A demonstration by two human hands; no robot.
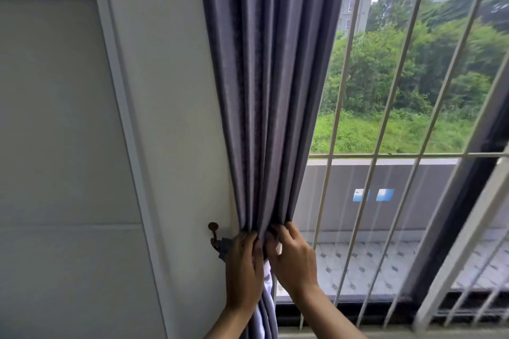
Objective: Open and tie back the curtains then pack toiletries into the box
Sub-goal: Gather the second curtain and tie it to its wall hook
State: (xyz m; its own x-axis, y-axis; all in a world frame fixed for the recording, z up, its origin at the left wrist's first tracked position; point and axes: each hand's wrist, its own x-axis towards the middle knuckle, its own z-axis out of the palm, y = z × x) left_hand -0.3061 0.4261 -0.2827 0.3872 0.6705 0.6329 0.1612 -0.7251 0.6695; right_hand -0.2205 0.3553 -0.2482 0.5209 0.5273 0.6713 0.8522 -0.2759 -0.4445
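I see the grey curtain (264, 91) drawn off the barred window (413, 146) and bunched against the wall (170, 91), so it can be bound at its narrowest. My left hand (243, 270) and right hand (294, 259) both close around the gathered folds, pinching them tight. A small hook (213, 231) sits just beside, likely the tieback's anchor. No toiletries or box in sight

There is only the one view, from the person's head, wide-angled and tilted. It faces the wall (179, 91) and barred window (399, 118) from close in, the gathered curtain (270, 77) rising up the middle of it.
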